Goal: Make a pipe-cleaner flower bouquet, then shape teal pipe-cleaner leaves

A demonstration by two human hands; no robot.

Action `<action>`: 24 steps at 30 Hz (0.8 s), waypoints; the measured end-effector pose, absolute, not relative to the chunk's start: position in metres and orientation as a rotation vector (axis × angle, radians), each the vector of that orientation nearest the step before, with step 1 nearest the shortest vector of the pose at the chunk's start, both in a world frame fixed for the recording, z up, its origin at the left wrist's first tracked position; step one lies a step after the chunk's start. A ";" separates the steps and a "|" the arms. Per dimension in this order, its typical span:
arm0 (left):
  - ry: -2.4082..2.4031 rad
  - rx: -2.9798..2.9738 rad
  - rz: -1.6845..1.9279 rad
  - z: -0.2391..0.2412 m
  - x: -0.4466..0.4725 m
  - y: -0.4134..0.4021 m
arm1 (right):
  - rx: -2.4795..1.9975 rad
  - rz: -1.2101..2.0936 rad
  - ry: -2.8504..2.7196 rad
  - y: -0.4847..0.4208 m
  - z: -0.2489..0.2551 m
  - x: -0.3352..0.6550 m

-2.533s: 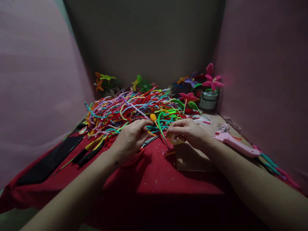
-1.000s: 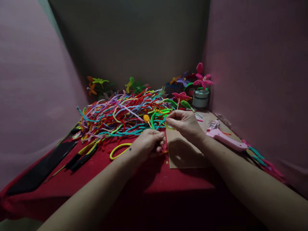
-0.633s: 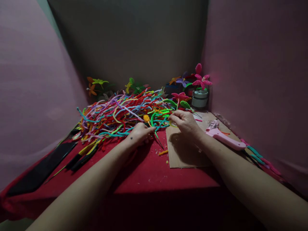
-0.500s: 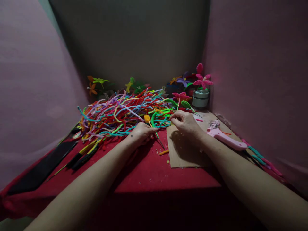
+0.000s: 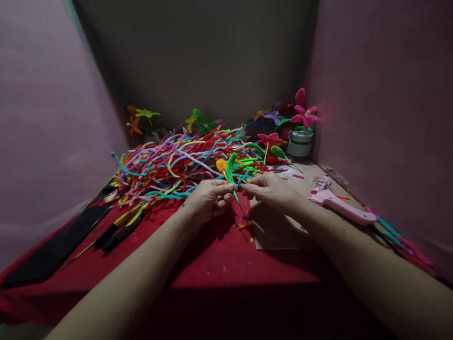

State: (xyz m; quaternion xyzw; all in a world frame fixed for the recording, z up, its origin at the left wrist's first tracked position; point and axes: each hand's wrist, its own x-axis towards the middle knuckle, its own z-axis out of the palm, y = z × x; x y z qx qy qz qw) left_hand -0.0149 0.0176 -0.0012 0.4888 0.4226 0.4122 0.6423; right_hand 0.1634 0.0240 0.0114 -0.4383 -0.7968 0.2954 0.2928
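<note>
Presently, the left hand (image 5: pixel 207 200) holds the flower piece (image 5: pixel 231 169) by its stem, pinched between thumb and forefinger, above the red cloth (image 5: pixel 208 264) at the middle of the work area. The piece comprises an orange bud (image 5: pixel 221 165) on the left and a green leaf just beside it on the right, both rising above the grip. Its stem slants down below the fingers towards the near right and ends in a thin dark tip.

The right hand (image 5: pixel 271 189) is just to the right of the stem, thumb and forefinger brought narrowly together. Whether anything thin lies between those fingertips cannot be told.

Under and near the right hand lies a cardboard sheet (image 5: pixel 279 236), partly in shadow. Left of its edge, close to the stem tip, is a short orange scrap (image 5: pixel 245 225).

On the far side of both hands lies a heap of multicoloured fuzzy stems (image 5: pixel 170 158), tangled. To the left are a tool with yellow-and-black handles (image 5: pixel 123 229) and a flat black object (image 5: pixel 58 248). To the right lies a pink-handled tool (image 5: pixel 348 211). At the far right, a pink flower (image 5: pixel 306 116) rises above a pale container (image 5: pixel 300 143).
</note>
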 end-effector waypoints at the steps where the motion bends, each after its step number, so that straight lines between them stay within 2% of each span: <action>1: 0.953 1.121 0.960 -0.001 -0.014 0.017 | -1.118 0.981 -2.049 0.020 0.013 0.162; 6: 0.923 1.108 1.015 0.001 -0.010 0.012 | -0.989 1.544 -1.767 0.013 0.007 0.156; 15: 0.719 1.088 0.968 0.005 -0.015 0.009 | -0.756 2.057 -1.301 0.022 -0.010 0.157; 19: 0.663 1.110 0.923 0.008 -0.016 0.005 | -0.709 2.132 -1.309 0.020 -0.010 0.157; 24: 0.771 1.247 1.014 0.009 -0.012 0.002 | -0.738 1.888 -1.391 0.018 -0.007 0.155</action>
